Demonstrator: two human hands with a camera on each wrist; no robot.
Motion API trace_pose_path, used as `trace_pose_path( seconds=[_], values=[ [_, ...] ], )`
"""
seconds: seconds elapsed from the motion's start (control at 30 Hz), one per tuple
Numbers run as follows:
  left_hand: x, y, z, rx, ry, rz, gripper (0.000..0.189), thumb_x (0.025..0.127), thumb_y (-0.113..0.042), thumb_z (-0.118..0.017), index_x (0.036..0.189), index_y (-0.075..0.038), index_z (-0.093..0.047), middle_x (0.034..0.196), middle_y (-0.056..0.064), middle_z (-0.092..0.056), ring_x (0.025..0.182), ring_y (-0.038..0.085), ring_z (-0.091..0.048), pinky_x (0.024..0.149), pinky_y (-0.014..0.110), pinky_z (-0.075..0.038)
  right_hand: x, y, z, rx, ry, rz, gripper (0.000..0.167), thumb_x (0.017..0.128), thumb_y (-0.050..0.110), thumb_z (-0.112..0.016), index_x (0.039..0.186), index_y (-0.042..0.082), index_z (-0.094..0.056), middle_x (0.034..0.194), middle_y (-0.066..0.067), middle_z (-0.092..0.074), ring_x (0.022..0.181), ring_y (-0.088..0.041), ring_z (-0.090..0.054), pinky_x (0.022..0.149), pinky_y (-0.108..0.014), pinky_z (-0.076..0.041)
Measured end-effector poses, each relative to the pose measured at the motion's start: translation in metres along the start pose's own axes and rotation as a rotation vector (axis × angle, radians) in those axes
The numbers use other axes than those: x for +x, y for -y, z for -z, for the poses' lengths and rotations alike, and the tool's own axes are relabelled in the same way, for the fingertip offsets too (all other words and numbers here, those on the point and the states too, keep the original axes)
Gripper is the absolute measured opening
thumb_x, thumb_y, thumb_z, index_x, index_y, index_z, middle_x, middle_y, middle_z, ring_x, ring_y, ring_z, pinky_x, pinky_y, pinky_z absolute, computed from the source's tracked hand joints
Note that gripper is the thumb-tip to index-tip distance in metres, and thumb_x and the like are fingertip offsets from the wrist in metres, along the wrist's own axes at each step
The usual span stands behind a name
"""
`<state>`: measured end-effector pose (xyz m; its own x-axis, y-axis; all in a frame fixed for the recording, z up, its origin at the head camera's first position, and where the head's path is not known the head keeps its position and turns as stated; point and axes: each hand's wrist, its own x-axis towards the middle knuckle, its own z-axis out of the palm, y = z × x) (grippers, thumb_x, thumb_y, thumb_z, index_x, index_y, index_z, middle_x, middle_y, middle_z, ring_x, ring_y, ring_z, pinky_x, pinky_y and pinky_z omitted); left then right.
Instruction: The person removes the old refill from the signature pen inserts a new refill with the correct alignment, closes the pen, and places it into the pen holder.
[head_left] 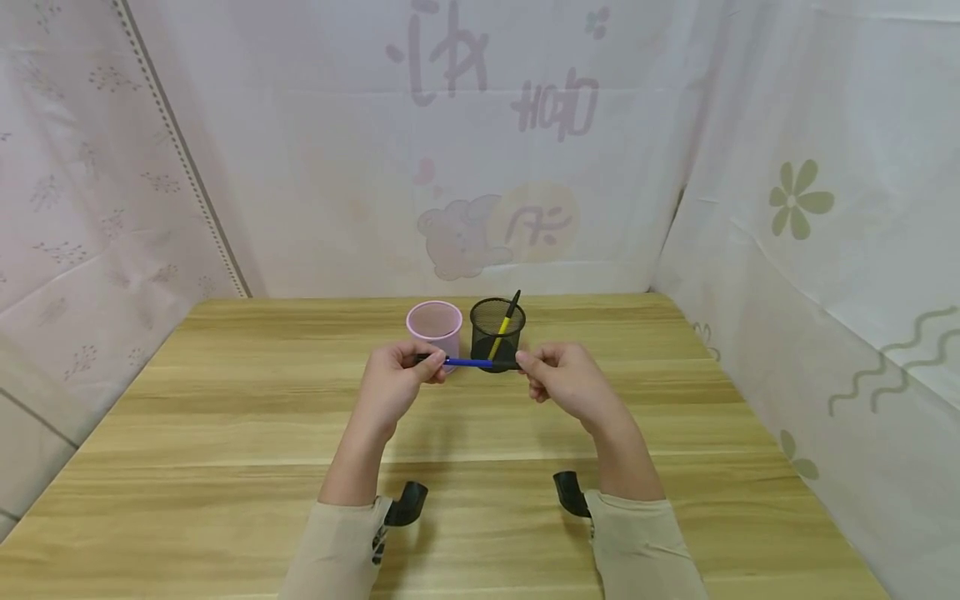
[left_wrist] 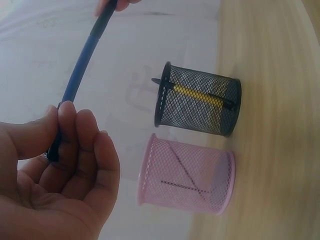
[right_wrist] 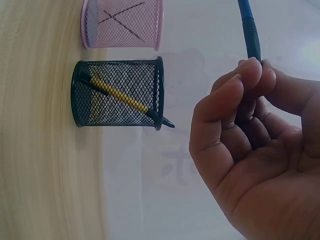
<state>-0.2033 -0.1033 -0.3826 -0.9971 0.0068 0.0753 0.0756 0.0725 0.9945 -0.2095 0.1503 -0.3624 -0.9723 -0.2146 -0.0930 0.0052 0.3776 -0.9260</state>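
A blue pen (head_left: 468, 362) with black ends is held level between both hands. The left hand (head_left: 397, 375) pinches one black end between thumb and fingers. At the other end, the right hand (head_left: 566, 379) grips the dark tip section with thumb and fingertips. Behind the pen stand two mesh pen holders. The pink holder (left_wrist: 187, 175) is on the left, and dark crossed lines show on its mesh. To its right is the black holder (right_wrist: 117, 95), with a yellow pen (right_wrist: 122, 97) with black ends leaning inside and poking above the rim.
The holders stand near the back of a wooden table (head_left: 247, 433). Pale printed curtains (head_left: 337, 167) hang behind and along both sides. A black curved piece (head_left: 408, 504) sits at the left sleeve, and another black piece (head_left: 570, 493) at the right sleeve.
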Motion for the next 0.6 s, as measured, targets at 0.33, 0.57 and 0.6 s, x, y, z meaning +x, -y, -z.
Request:
trace_pose_path(
  seconds=[0.33,0.57,0.6],
  values=[
    [-0.0023,-0.0026,0.0002,0.007,-0.002,0.001,0.012,0.101,-0.006,-0.071,0.103,0.006,-0.074,0.076,0.000,-0.070,0.076,0.012,-0.070,0.088,0.039,-0.064,-0.0056,0.0053,0.0031,-0.042,0.023,-0.009,0.040,0.111,0.038,-0.057,0.106,0.000,-0.067,0.086,-0.005,-0.061,0.075,-0.018,-0.058,0.075,-0.031,-0.055],
    [-0.0047,-0.0063,0.0000,0.006,0.005,0.001,0.012,0.102,-0.006,-0.070,0.103,0.006,-0.074,0.077,0.001,-0.070,0.076,0.013,-0.069,0.086,0.035,-0.064,-0.0062,0.0017,0.0031,-0.030,0.042,-0.057,0.052,0.115,0.045,-0.043,0.105,-0.001,-0.066,0.084,-0.003,-0.061,0.068,-0.014,-0.053,0.068,-0.026,-0.051],
    [-0.0050,-0.0068,0.0000,0.007,0.004,0.003,0.012,0.102,-0.006,-0.070,0.103,0.006,-0.074,0.077,0.001,-0.070,0.076,0.013,-0.069,0.086,0.034,-0.064,-0.0061,0.0012,0.0028,-0.032,0.041,-0.064,0.053,0.115,0.046,-0.042,0.100,0.000,-0.066,0.081,-0.003,-0.060,0.066,-0.014,-0.052,0.066,-0.026,-0.050]
  ],
)
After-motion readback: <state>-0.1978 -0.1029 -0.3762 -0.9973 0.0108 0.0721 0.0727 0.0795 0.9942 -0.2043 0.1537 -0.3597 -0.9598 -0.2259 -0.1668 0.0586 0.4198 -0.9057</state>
